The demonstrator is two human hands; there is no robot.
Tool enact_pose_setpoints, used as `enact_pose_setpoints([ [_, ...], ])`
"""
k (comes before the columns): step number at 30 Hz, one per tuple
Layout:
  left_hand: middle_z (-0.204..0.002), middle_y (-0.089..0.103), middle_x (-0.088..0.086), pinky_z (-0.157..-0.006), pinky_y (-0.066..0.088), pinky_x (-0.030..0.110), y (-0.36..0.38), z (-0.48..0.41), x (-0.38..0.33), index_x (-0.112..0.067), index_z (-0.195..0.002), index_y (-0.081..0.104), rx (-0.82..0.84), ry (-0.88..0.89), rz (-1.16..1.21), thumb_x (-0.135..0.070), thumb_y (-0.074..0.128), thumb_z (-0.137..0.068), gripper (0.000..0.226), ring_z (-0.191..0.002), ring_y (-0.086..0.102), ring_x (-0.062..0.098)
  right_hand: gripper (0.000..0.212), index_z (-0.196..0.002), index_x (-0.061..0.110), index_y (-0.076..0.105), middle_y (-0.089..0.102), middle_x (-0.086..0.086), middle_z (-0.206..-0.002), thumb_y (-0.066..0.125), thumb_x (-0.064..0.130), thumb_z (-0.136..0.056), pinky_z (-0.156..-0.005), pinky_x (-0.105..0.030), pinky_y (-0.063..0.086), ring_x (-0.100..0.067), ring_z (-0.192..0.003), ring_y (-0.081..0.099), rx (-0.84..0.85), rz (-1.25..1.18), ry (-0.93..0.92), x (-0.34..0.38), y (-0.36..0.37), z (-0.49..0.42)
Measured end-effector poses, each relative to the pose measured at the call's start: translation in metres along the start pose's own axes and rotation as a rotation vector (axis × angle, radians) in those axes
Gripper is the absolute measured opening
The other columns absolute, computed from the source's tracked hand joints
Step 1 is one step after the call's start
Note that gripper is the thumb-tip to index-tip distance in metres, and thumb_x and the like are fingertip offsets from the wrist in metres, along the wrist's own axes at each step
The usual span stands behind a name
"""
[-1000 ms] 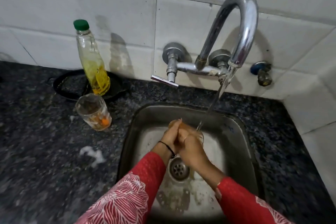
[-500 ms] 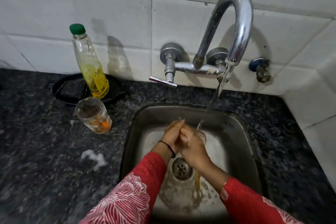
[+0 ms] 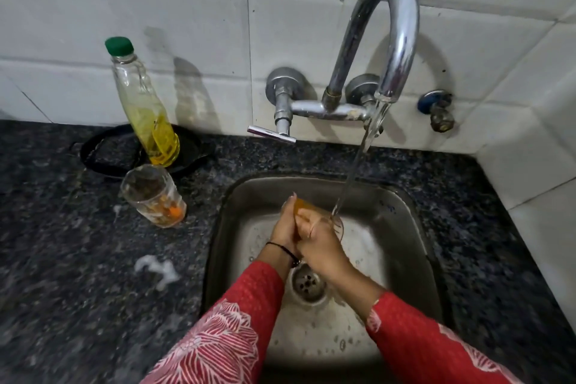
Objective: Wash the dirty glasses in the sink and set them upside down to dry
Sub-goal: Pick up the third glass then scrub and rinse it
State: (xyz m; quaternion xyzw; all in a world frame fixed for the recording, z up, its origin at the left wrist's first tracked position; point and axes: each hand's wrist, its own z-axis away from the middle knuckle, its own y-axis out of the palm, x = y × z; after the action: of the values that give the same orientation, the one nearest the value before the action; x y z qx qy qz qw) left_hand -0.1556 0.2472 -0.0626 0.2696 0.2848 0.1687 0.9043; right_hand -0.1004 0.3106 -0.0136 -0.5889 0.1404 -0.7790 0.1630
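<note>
Both hands wrapped round glass (image 3: 330, 221) over sink (image 3: 402, 206): left hand (image 3: 285, 227) cupping far side, right hand (image 3: 318, 241) gripping near side. Glass tipped on side, mouth under tap (image 3: 389, 40) stream. Second dirty glass (image 3: 152, 193) upright on counter (image 3: 62, 259) left of sink, soap bottle (image 3: 143, 103) just behind it.

Half a second ago an orange-yellow stream ran from under my hands down to the drain (image 3: 308, 282); that stream is gone now and the sink (image 3: 402, 206) floor by the drain looks pale. The glass (image 3: 335, 223) has tipped so its mouth faces right, right at the foot of the water (image 3: 352, 174) stream. My left hand (image 3: 285, 227) has slid further over its base, and my right hand (image 3: 318, 240) wraps its side closer to the rim.
</note>
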Motion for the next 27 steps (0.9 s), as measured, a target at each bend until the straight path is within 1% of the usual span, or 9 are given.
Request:
enact_pose_setpoints([
  [2,-0.085,0.07,0.02,-0.068,0.052,0.039,0.003,0.0,-0.01,0.001,-0.103,0.063,-0.022,-0.063,-0.04,-0.07,0.036,-0.087,0.077,-0.081,0.065,0.029,0.035,-0.119,-0.005,0.06,0.062,-0.025,-0.119,0.048,-0.009,-0.087,-0.097,-0.052,0.045,-0.043,-0.114,0.057,0.118,0.674,-0.255,-0.017,-0.018,0.001],
  [4,-0.093,0.068,0.021,-0.066,0.052,0.042,0.003,-0.001,-0.017,0.0,-0.11,0.06,-0.053,-0.093,-0.054,-0.074,0.032,-0.085,0.083,-0.083,0.065,0.032,0.028,-0.109,-0.007,0.066,0.064,-0.029,-0.112,0.056,-0.006,-0.083,-0.089,-0.059,0.046,-0.05,-0.107,0.059,0.185,0.897,-0.289,-0.032,-0.041,-0.003],
  [8,-0.088,0.072,0.017,-0.06,0.056,0.03,0.0,0.0,-0.006,-0.002,-0.103,0.067,0.084,-0.022,0.045,-0.074,0.025,-0.086,0.085,-0.077,0.07,0.027,0.022,-0.105,-0.007,0.066,0.063,-0.03,-0.109,0.056,-0.002,-0.086,-0.093,-0.054,0.043,-0.047,-0.107,0.057,0.062,0.593,-0.224,-0.017,-0.031,-0.001],
  [11,-0.09,0.072,0.013,-0.078,0.055,0.034,0.0,-0.004,0.01,-0.005,-0.101,0.066,0.089,0.068,0.135,-0.066,0.04,-0.087,0.068,-0.084,0.069,0.025,0.023,-0.108,-0.005,0.063,0.063,-0.026,-0.113,0.052,0.007,-0.092,-0.096,-0.043,0.045,-0.038,-0.11,0.058,-0.099,-0.124,0.123,0.006,-0.013,-0.008],
  [13,-0.08,0.072,0.01,-0.075,0.055,0.032,0.002,-0.004,0.012,-0.006,-0.092,0.065,0.045,0.093,0.098,-0.061,0.042,-0.089,0.06,-0.077,0.07,0.021,0.019,-0.104,-0.001,0.063,0.066,-0.022,-0.109,0.051,0.006,-0.091,-0.096,-0.041,0.047,-0.033,-0.109,0.062,-0.108,-0.24,0.171,0.007,-0.004,-0.01],
  [17,-0.079,0.073,0.016,-0.064,0.056,0.033,0.002,-0.002,-0.002,-0.002,-0.095,0.067,-0.022,-0.009,-0.043,-0.067,0.039,-0.088,0.071,-0.071,0.071,0.025,0.028,-0.103,0.009,0.065,0.068,-0.007,-0.112,0.039,0.017,-0.097,-0.095,-0.034,0.049,-0.019,-0.108,0.062,0.069,0.315,-0.123,-0.009,-0.022,0.007],
  [20,-0.079,0.073,0.018,-0.074,0.055,0.037,-0.002,-0.002,-0.003,-0.001,-0.092,0.068,0.004,0.002,-0.047,-0.067,0.041,-0.088,0.072,-0.068,0.071,0.026,0.032,-0.111,-0.004,0.065,0.064,-0.025,-0.117,0.045,0.003,-0.088,-0.101,-0.051,0.041,-0.041,-0.114,0.057,0.106,0.891,-0.38,-0.027,-0.04,0.008],
  [25,-0.081,0.068,0.012,-0.075,0.055,0.033,0.001,-0.001,0.007,-0.004,-0.092,0.063,-0.054,0.126,0.129,-0.06,0.049,-0.086,0.058,-0.072,0.068,0.022,0.022,-0.111,0.011,0.064,0.066,-0.005,-0.112,0.051,0.006,-0.095,-0.098,-0.03,0.044,-0.02,-0.11,0.06,-0.159,-0.305,0.174,0.017,-0.002,0.009],
  [27,-0.066,0.066,0.009,-0.064,0.055,0.025,0.004,-0.001,0.003,-0.005,-0.076,0.062,-0.078,0.13,0.102,-0.053,0.043,-0.093,0.055,-0.062,0.065,0.018,0.027,-0.119,0.014,0.059,0.064,-0.005,-0.115,0.05,0.008,-0.094,-0.097,-0.031,0.046,-0.02,-0.112,0.059,-0.08,-0.21,0.124,0.013,0.001,0.006],
])
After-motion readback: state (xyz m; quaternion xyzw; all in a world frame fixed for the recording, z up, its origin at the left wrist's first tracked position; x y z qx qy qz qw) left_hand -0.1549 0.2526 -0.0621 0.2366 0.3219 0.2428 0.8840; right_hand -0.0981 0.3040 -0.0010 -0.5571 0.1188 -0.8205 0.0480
